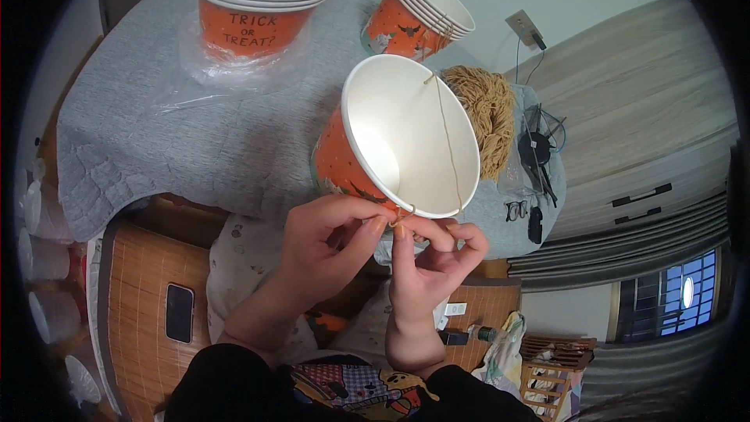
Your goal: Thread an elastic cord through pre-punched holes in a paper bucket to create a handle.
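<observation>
An orange paper bucket (pixel 332 158) with a white inside lies tilted on the table, its mouth turned toward me. A thin tan string (pixel 448 137) runs across the mouth from a hole in the far rim to the near rim. At the near rim, my left hand (pixel 332 242) pinches the string between thumb and forefinger. Close against it, my right hand (pixel 433 259) also pinches the string, its thumb and forefinger pressed together below the rim. The exact shape of the string between the fingertips is too small to make out.
A tall stack of orange buckets (pixel 254 27) in clear plastic stands at the back left. A shorter stack (pixel 394 19) sits behind my bucket. A tan string bundle (pixel 486 113), glasses (pixel 516 209) and a black cable device (pixel 536 148) lie right. A phone (pixel 180 312) rests on the bamboo-mat seat.
</observation>
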`<state>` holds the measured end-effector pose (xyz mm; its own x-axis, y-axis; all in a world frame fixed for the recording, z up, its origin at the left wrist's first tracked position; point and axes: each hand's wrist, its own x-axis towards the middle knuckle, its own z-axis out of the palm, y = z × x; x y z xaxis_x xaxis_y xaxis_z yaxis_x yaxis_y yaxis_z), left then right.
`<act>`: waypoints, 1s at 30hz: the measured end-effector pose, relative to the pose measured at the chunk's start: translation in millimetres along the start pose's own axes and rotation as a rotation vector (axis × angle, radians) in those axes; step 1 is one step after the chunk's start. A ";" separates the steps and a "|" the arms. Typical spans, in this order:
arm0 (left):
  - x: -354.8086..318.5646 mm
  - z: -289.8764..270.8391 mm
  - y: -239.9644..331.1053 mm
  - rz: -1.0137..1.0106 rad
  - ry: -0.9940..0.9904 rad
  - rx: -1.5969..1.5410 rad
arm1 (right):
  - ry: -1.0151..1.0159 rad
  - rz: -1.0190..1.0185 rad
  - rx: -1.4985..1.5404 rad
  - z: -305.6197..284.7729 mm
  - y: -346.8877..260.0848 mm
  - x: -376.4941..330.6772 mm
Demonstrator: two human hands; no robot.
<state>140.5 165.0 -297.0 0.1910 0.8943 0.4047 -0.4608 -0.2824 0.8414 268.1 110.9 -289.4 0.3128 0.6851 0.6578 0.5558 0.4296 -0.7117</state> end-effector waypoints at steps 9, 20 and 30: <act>2.2 -0.5 -3.2 -0.005 0.033 0.066 | -0.006 -0.177 -0.176 2.1 2.7 0.2; 2.8 -3.3 3.4 -0.030 -0.041 0.200 | -0.298 -0.293 -0.285 -17.6 -4.6 13.9; 3.3 -8.4 -10.0 -0.380 -0.215 -0.448 | -0.250 -0.579 -0.366 -27.7 -26.5 35.8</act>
<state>138.5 173.7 -307.1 0.5616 0.8007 0.2087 -0.6361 0.2565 0.7278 285.9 107.7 -240.2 -0.2701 0.5402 0.7970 0.8147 0.5694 -0.1098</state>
